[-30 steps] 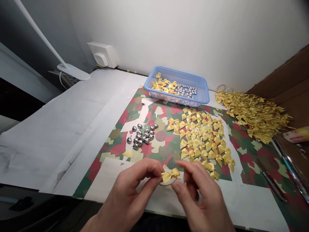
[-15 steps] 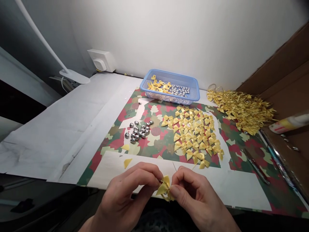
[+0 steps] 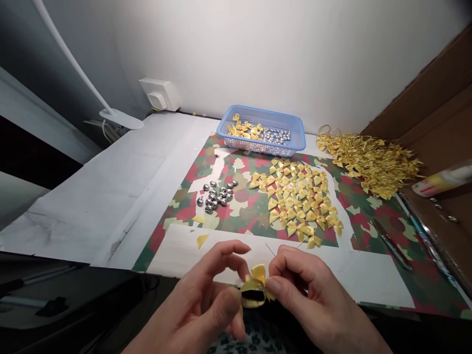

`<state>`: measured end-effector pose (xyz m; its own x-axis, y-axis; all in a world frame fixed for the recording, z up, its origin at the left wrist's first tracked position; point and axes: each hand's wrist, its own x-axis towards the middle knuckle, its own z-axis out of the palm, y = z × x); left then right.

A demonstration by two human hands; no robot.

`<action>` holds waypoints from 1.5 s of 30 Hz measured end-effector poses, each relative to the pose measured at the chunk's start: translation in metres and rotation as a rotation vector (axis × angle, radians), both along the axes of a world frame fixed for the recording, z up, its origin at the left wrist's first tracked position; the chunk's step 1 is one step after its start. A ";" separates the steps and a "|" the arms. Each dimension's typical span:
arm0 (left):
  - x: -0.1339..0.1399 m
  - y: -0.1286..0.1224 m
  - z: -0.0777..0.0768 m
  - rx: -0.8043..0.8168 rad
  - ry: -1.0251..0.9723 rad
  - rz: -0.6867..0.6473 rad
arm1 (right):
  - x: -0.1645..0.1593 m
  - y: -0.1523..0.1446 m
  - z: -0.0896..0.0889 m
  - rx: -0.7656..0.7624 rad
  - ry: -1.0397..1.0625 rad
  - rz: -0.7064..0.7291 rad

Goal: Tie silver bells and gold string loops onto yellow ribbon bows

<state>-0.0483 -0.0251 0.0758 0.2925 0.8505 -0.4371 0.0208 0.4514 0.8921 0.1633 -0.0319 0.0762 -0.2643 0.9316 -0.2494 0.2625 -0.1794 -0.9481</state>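
Just past the table's front edge, my right hand (image 3: 313,290) pinches a yellow ribbon bow (image 3: 257,275) between thumb and index finger. A thin needle-like strand (image 3: 270,250) sticks up from that same grip. My left hand (image 3: 206,295) is at the bow's other side, its index finger raised and curved. The left thumb and another fingertip are against the bow and a yellow band (image 3: 252,304) that loops below it. Where the band meets the left fingers is partly hidden. Rows of yellow bows (image 3: 297,201) lie on the camouflage-patterned sheet (image 3: 250,221) beyond the hands.
Silver bells (image 3: 217,195) form a cluster left of the bows. A blue basket (image 3: 302,140) holds more bows and bells. Finished-looking yellow bows (image 3: 379,162) are heaped back right, near tweezers (image 3: 393,246) and a bottle (image 3: 438,183). Yellow scraps (image 3: 202,240) lie at front left.
My left fingers have spread and the index finger has lifted off the bow. The yellow band now shows as an open loop. The view has shifted slightly.
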 end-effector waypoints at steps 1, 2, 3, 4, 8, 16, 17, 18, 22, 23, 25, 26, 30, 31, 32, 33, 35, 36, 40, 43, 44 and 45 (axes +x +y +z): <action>-0.001 0.005 0.003 0.008 0.007 -0.068 | 0.000 0.000 0.002 0.062 -0.042 0.011; -0.002 0.010 0.006 0.042 0.026 -0.146 | 0.000 0.000 0.004 0.132 -0.080 0.021; -0.003 0.015 0.009 0.088 0.053 -0.219 | -0.001 0.000 0.006 0.197 -0.110 0.031; -0.003 0.019 0.011 0.136 0.090 -0.286 | -0.002 -0.001 0.008 0.256 -0.132 0.038; 0.001 0.032 0.013 0.168 0.234 -0.436 | -0.006 -0.002 0.011 0.362 -0.143 0.031; 0.012 0.028 0.009 -0.112 -0.050 -0.247 | -0.001 -0.003 -0.002 0.159 0.015 -0.011; 0.013 0.027 0.008 -0.104 -0.063 -0.222 | -0.002 -0.004 -0.003 0.166 0.008 -0.005; 0.014 0.025 0.007 -0.083 -0.068 -0.185 | -0.004 -0.005 -0.004 0.189 -0.010 -0.012; 0.010 0.017 0.001 -0.005 -0.063 -0.061 | -0.010 -0.008 -0.009 0.489 -0.168 -0.167; 0.009 0.014 0.000 -0.001 -0.052 -0.063 | -0.011 -0.009 -0.011 0.580 -0.212 -0.206; 0.006 0.010 -0.002 -0.018 -0.036 -0.086 | -0.013 -0.009 -0.014 0.716 -0.289 -0.249; 0.006 0.009 -0.002 -0.027 -0.019 -0.077 | -0.014 -0.010 -0.016 0.756 -0.318 -0.257; 0.015 0.006 0.001 0.001 0.083 0.068 | -0.018 -0.013 -0.024 0.814 -0.354 -0.269; 0.018 0.007 0.001 0.022 0.106 0.103 | -0.018 -0.015 -0.026 0.816 -0.351 -0.269; 0.021 0.007 0.001 0.043 0.123 0.127 | -0.019 -0.016 -0.028 0.819 -0.353 -0.276; 0.023 0.007 0.000 0.065 0.144 0.144 | -0.020 -0.017 -0.029 0.826 -0.362 -0.277; 0.028 0.008 -0.003 0.132 0.224 0.172 | -0.022 -0.019 -0.032 0.858 -0.399 -0.246; 0.029 0.009 -0.005 0.176 0.277 0.186 | -0.023 -0.020 -0.033 0.881 -0.420 -0.226; 0.031 0.015 -0.015 0.333 0.395 0.223 | -0.031 -0.023 -0.038 0.924 -0.459 -0.188; 0.029 0.018 -0.019 0.383 0.404 0.213 | -0.032 -0.024 -0.040 0.917 -0.453 -0.211; 0.029 0.018 -0.019 0.392 0.414 0.217 | -0.031 -0.023 -0.040 0.918 -0.464 -0.228; 0.029 0.016 -0.018 0.397 0.433 0.220 | -0.029 -0.022 -0.040 0.923 -0.481 -0.253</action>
<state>-0.0196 -0.0093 0.0580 -0.0405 0.9925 -0.1150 0.3626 0.1218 0.9239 0.1344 -0.0542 0.0367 -0.0984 0.8271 0.5534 0.7007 0.4524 -0.5516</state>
